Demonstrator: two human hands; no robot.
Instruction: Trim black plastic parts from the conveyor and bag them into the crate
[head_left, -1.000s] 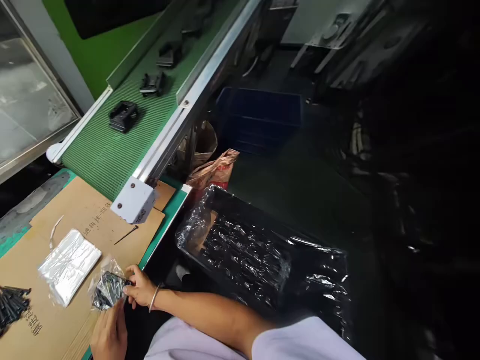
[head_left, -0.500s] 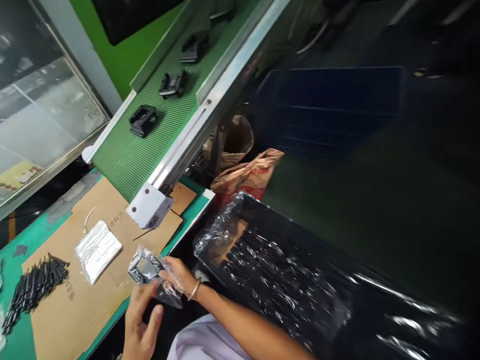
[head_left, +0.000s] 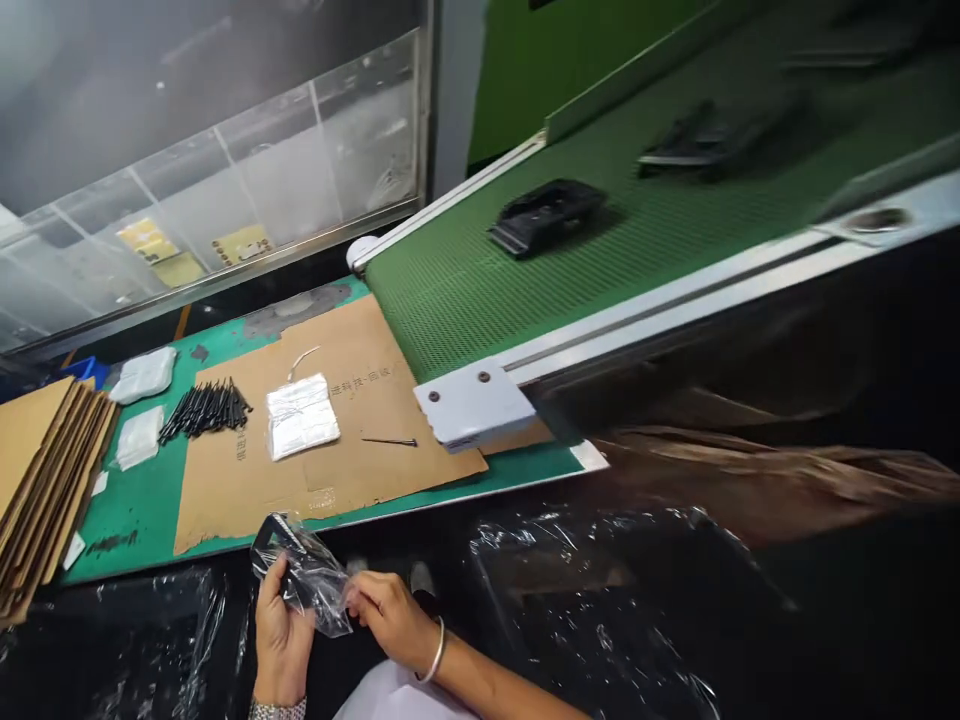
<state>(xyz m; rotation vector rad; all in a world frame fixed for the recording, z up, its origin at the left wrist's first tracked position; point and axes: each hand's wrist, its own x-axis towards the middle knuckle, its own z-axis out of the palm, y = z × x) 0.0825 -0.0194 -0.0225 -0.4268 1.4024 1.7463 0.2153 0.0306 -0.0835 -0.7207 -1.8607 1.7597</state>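
Note:
A clear plastic bag point(head_left: 324, 585) with a black plastic part point(head_left: 274, 540) inside is held low in front of me, before the table edge. My left hand point(head_left: 281, 620) grips the bagged part from below, thumb on top. At the bag's right end, the fingers of my right hand point(head_left: 394, 615) pinch the loose film. On the cardboard sheet point(head_left: 367, 340) beyond lie a stack of flat clear bags point(head_left: 302, 417), a heap of thin black rods point(head_left: 208, 408) and a single black rod point(head_left: 390, 441).
A green conveyor belt point(head_left: 442, 300) carries black plastic parts point(head_left: 547, 215) at the upper right. Below it stands a plastic-lined bin point(head_left: 600, 600), with another lined bin point(head_left: 112, 640) at lower left. Stacked cardboard point(head_left: 45, 480) leans at the left.
My view has swung left, so the table sits more centrally. My left hand, earlier apart with spread fingers, now holds the bagged part; my right hand has shifted to the bag's loose end.

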